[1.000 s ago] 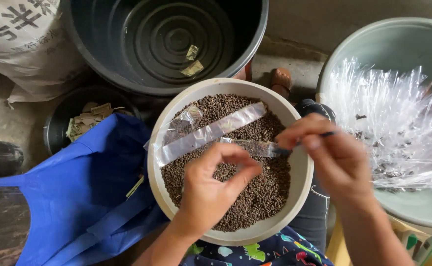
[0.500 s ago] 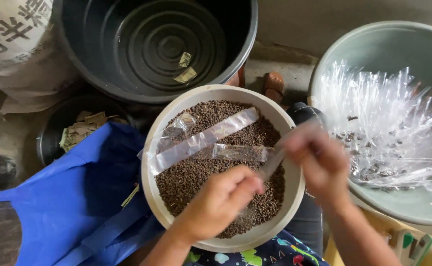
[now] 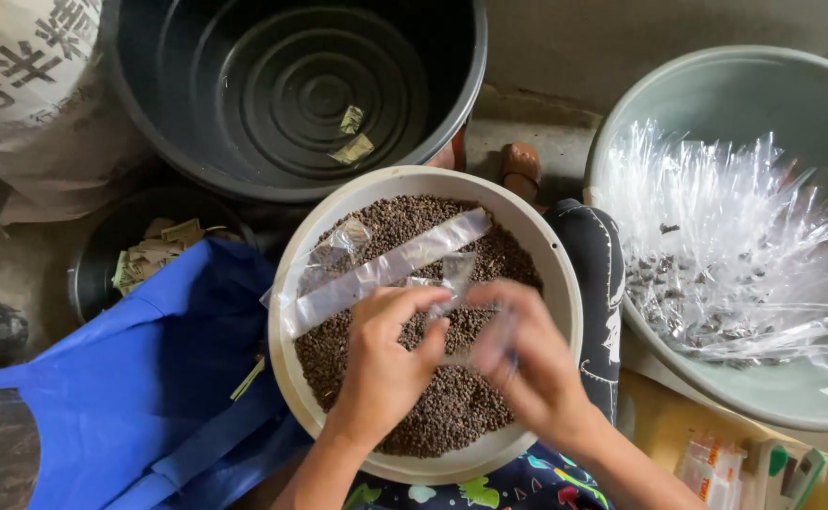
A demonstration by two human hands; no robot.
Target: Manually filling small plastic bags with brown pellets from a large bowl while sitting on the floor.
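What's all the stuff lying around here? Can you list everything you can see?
Bowl: one, cream, centre, on the person's lap.
Granules: many, dark brown, filling the bowl.
Clear strip: one long, transparent, lying across the granules; a crumpled clear bag beside it.
Black tub: one, top centre, a few paper scraps inside.
Grey-green basin: one, right.
Clear sachets: a heap, in the basin, some holding granules.
Blue cloth: one, lower left.
Small black pot: one, left, holding folded papers.
White sack: one, top left.
Left hand: over the bowl, pinching a small clear sachet.
Right hand: over the bowl, blurred, at the same sachet.
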